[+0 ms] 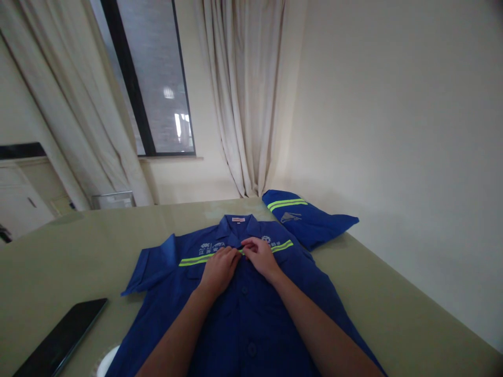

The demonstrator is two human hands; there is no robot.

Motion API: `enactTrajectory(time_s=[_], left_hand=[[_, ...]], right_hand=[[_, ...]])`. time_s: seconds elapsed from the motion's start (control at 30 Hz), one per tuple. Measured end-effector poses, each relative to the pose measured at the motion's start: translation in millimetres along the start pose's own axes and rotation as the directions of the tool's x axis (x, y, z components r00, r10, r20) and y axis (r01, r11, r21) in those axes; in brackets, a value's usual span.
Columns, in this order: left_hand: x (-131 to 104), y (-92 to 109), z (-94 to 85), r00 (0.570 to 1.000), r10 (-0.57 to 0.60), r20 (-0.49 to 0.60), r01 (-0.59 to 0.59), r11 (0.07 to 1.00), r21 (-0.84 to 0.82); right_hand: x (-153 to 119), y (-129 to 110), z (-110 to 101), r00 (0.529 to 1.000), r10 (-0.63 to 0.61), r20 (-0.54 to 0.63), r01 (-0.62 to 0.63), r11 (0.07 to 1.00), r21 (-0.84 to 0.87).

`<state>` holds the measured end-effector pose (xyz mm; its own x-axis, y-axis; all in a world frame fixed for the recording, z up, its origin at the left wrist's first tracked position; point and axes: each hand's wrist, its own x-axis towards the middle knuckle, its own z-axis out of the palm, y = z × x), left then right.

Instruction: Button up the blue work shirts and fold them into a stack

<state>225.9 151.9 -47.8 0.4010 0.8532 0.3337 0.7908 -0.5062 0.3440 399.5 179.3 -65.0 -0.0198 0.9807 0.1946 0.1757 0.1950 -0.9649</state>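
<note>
head view: a blue shirt [223,327] lies front up on the table [408,309], filling the lower middle of the frame, its collar [254,227] away from the person and the sleeve [147,267] on the frame's left spread out flat. both hands meet at the middle of the frame, on the front opening, level with the yellow-green band [196,260] across the chest. the left hand [220,268] lies palm down, fingers close together and curled at the tips; the right hand [261,257] comes in from the other side with thumb and forefinger narrowed nearly to a pinch. what sits between the fingertips is hidden, so i cannot tell whether they grip cloth or a button.

the step in hand looks like work on a button or the front edge high on the chest; fastening or undoing, i cannot tell. below the hands a button [244,290] shows on the front. the next move seems to call for one hand steadying the edge and the other pinching finely, without dragging the cloth askew.

more blue cloth [326,225] lies at the right of the frame, against the shirt's shoulder; whether it is a separate piece is unclear. a phone [65,332] rests at lower left, well apart from the hands.
</note>
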Motion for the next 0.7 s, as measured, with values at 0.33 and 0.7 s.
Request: enactTrajectory(time_s=[0.33,0.7], left_hand=[[-11.6,48.7,28.8,0.999,-0.044,-0.003,0.043,0.986,0.164],[1.9,6.5,26.2,0.992,-0.096,0.088,0.082,0.985,0.149]], right_hand=[[-2.5,-7.9,-10.1,0.906,-0.262,-0.333,0.196,0.956,-0.218],[0.0,-23.0,-149.0,0.932,0.08,-0.353,-0.307,0.693,-0.652]])
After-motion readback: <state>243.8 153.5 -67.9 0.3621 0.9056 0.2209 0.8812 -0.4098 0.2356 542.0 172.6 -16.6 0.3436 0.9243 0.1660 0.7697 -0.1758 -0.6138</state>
